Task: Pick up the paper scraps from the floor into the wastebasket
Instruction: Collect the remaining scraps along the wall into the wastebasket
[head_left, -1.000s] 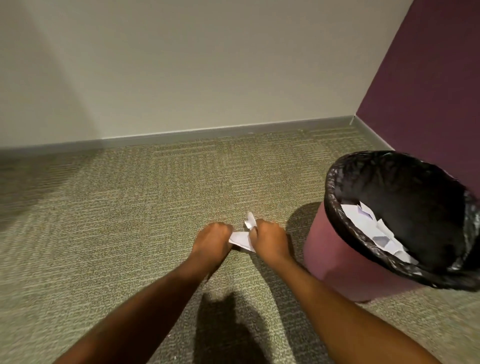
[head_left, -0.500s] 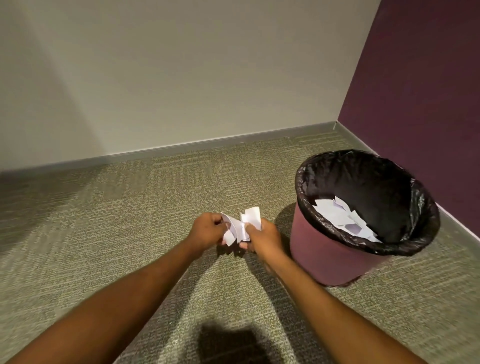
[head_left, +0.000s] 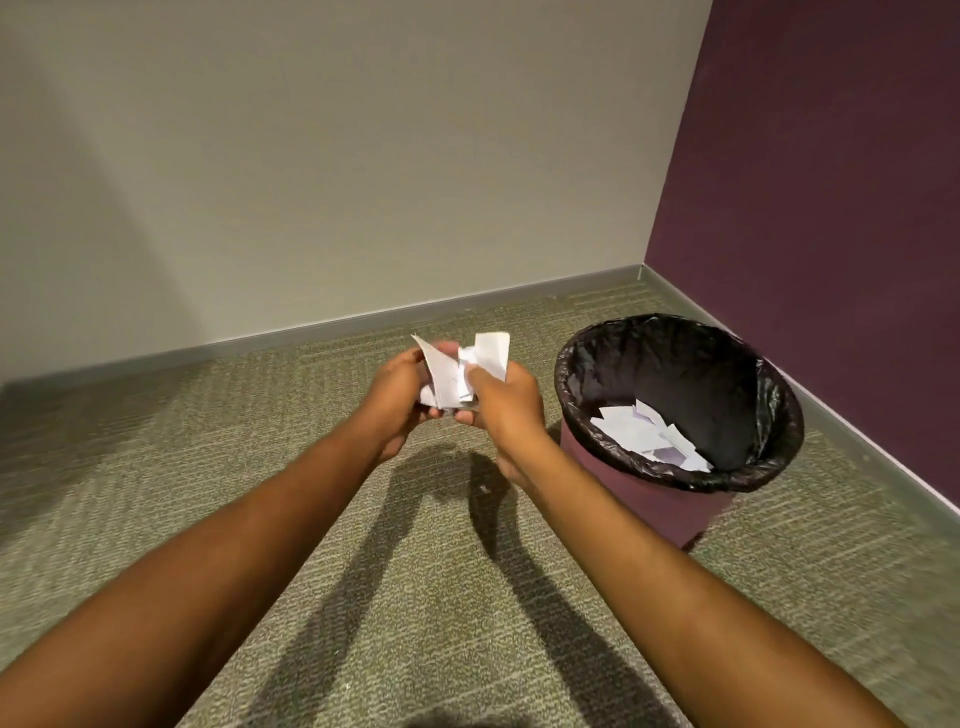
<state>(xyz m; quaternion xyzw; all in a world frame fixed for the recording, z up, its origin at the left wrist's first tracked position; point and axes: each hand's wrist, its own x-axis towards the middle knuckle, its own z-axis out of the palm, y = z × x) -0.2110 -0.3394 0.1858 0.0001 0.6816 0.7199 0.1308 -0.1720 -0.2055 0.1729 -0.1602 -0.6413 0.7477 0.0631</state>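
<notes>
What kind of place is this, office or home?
Probably an office or similar commercial room, seen at a corner: low-pile olive patterned carpet, a grey baseboard below a beige wall and a plum-purple wall, and a round maroon wastebasket with a black plastic liner holding white paper scraps.

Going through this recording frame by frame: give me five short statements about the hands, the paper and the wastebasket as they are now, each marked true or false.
1. The left hand and right hand together hold paper scraps. True.
2. The held paper is over the wastebasket opening. False: it is left of it, above the carpet.
3. The wastebasket has a black liner. True.
4. The wastebasket is empty. False: white scraps lie inside.
5. The wastebasket lies tipped over. False: it stands upright near the purple wall.
</notes>
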